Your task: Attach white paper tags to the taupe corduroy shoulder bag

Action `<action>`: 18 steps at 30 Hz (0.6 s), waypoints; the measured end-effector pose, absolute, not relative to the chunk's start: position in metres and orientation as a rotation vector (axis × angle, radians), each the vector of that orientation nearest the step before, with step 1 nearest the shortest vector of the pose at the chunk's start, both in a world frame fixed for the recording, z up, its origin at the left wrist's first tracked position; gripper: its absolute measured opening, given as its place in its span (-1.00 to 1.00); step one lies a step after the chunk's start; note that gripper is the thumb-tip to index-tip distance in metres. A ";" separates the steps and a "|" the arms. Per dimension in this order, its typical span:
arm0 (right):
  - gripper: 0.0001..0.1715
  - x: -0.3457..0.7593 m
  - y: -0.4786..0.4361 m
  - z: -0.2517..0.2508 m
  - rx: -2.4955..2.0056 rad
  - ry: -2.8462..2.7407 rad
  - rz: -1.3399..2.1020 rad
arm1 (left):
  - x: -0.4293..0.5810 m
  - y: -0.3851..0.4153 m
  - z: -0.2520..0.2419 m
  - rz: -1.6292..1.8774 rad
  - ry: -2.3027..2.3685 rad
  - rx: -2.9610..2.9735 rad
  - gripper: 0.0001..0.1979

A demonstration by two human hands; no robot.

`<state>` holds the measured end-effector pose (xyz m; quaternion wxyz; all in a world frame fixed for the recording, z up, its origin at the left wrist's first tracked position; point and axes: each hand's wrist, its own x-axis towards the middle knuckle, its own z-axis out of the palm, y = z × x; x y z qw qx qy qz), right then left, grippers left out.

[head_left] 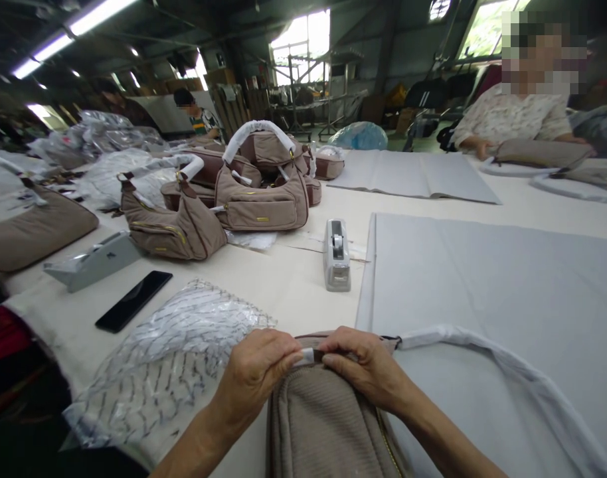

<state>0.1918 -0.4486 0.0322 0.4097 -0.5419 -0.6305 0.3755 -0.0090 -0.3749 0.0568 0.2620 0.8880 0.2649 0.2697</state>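
Observation:
A taupe ribbed bag [328, 425] lies at the bottom middle, a gold zipper along its right side. My left hand [263, 365] pinches a short white-wrapped piece [307, 356] at the bag's top. Close beside it, my right hand [360, 362] grips a small dark brown tab that adjoins the white piece. A long strap wrapped in white [483, 342] runs from a dark ring near my right hand and curves down to the right. The fingertips cover part of the tab and the white piece.
Clear printed plastic [169, 358], a black phone [134, 301] and a grey holder [97, 262] lie left. A tape dispenser [337, 255] stands ahead, before finished bags [263, 199]. Grey sheets [497, 279] cover the right. Across the table, a person [517, 119] handles another bag.

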 end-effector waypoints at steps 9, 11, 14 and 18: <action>-0.65 0.191 -0.456 0.023 -1.304 -1.230 1.141 | 0.014 -0.381 0.062 0.446 0.907 2.088 -0.86; -0.67 0.192 -0.457 0.022 -1.254 -1.190 1.186 | 0.021 -0.382 0.062 0.446 0.916 2.045 -0.88; -0.68 0.192 -0.457 0.023 -1.315 -1.212 1.159 | 0.030 -0.384 0.062 0.459 0.899 1.982 -0.86; -0.74 0.190 -0.454 0.023 -1.439 -1.388 1.080 | 0.033 -0.384 0.059 0.478 1.002 1.879 -0.74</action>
